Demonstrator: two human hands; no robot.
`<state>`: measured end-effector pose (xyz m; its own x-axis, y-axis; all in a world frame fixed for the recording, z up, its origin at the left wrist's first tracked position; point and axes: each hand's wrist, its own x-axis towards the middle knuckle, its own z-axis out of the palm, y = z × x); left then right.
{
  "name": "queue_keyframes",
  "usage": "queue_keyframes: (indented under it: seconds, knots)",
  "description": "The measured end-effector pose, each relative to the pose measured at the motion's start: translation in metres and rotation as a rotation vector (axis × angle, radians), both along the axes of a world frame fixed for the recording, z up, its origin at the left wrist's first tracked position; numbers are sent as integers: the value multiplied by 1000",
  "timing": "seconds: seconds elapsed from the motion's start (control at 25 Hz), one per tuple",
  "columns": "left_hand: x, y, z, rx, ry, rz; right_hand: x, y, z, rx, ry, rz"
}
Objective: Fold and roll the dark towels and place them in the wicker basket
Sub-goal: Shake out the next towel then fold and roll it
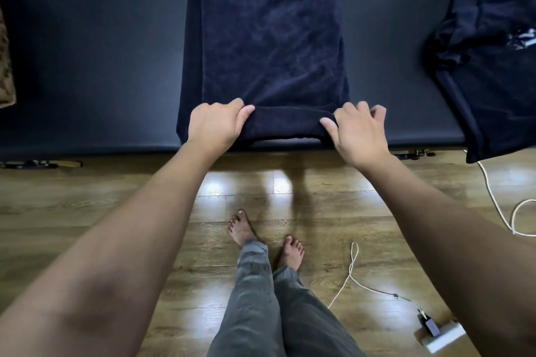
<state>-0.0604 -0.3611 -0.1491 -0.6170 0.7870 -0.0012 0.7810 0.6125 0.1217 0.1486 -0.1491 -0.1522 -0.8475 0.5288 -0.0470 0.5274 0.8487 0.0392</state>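
Dark padded bench runs left to right across the view; on it a folded dark towel lies flat as a long strip, long axis pointing straight away from the person, near end at the bench's front edge. That near end is turned up into a first low roll lying crosswise, so the roll looks set to travel away along the strip. Both hands sit at the roll's ends, about equally near: left hand gripping its left end, right hand with thumb on the roll, fingers loosely curled over its right end.
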Motion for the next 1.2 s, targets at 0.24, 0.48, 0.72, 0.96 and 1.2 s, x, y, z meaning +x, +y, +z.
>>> queue_keyframes:
  seconds: [0.24, 0.48, 0.72, 0.96, 1.2]
  knots:
    - [3, 9, 6, -55, -74, 114, -40, -32, 11, 209, 238, 168]
    - [19, 9, -4, 121, 265, 105, -19, -44, -23, 185, 123, 146]
    - [45, -23, -44, 119, 285, 6, -32, -46, -24, 248, 129, 102]
    - [13, 3, -20, 128, 290, 14, -48, -37, -12, 150, 171, -10]
    - [10, 15, 2, -53, -30, 170, -68, -9, 12, -13, -98, 128]
